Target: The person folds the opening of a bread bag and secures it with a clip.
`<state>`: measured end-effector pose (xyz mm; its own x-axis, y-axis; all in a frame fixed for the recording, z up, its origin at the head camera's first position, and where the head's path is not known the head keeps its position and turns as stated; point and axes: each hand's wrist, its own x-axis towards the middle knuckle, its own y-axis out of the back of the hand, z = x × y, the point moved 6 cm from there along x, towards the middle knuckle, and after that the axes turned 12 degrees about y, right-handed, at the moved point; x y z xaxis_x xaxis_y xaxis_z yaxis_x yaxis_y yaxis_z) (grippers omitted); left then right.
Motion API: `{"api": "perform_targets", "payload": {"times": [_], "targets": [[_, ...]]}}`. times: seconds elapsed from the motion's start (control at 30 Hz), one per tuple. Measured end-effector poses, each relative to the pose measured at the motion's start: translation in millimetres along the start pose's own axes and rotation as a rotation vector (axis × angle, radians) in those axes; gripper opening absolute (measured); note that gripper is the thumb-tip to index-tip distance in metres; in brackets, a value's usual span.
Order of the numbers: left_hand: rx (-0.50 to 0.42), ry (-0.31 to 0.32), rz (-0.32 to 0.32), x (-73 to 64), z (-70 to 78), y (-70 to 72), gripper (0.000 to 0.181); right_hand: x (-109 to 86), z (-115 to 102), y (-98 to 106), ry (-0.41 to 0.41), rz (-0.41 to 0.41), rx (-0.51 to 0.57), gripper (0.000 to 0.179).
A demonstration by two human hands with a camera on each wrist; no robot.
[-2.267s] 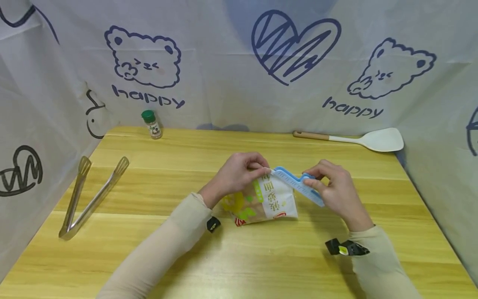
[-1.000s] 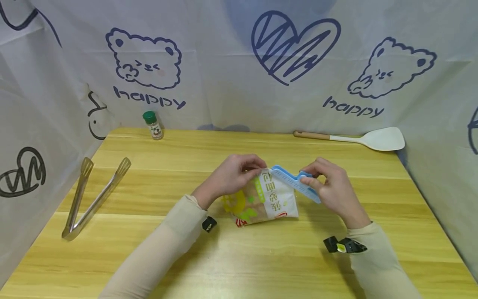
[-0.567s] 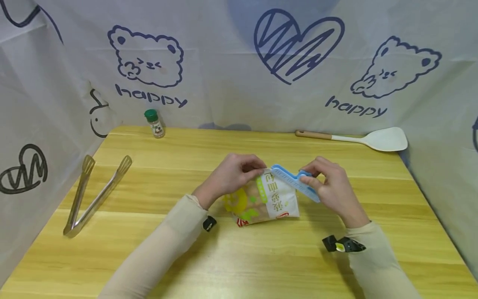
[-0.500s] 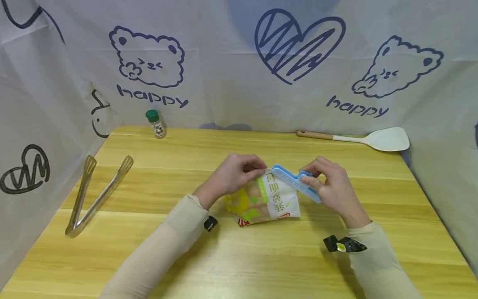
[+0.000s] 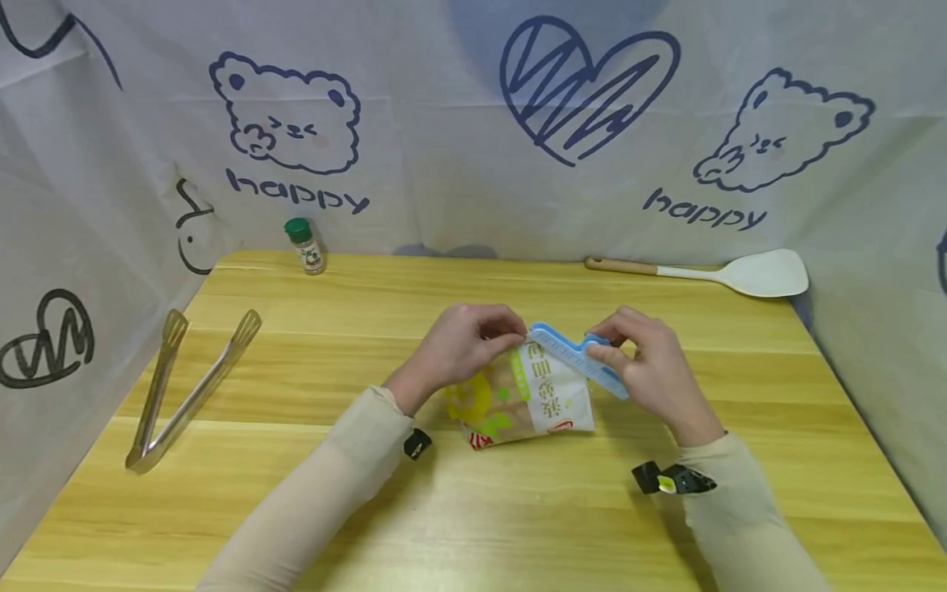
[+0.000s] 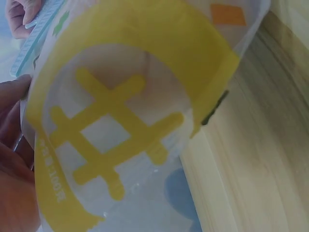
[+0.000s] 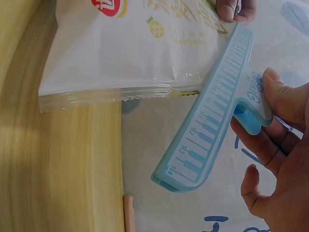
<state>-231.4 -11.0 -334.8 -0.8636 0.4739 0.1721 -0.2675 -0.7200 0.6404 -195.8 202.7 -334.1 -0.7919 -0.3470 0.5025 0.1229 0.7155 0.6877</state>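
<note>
Both forearms (image 5: 314, 489) angled inward, left hand (image 5: 468, 344) pinching, right hand (image 5: 654, 366) pinching, its fingers (image 7: 260, 145) bent.

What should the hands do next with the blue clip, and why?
Probably ease the blue clip a little further over the edge of the bag. The right hand holds the clip's handle, and the clip lies along that edge with one end sticking out past it. The left hand pinches the bag near the other end.
</note>
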Motion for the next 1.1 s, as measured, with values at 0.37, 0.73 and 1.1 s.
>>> {"api": "perform_targets", "payload": {"times": [0.37, 0.73, 1.1], "targets": [[-0.082, 0.127, -0.050, 0.3, -8.6, 3.7, 0.005, 3.6, -2.4, -2.4, 0.003, 0.014, 0.017, 0.004], [-0.121, 0.132, -0.033, -0.1, -10.0, 3.9, 0.007, 8.5, -6.2, -5.1, 0.015, 0.022, 0.009, 0.004], [-0.138, 0.103, -0.077, 0.0, -11.6, 2.7, 0.011, 13.2, -7.7, -7.4, 0.026, 0.042, 0.008, 0.005]]}}
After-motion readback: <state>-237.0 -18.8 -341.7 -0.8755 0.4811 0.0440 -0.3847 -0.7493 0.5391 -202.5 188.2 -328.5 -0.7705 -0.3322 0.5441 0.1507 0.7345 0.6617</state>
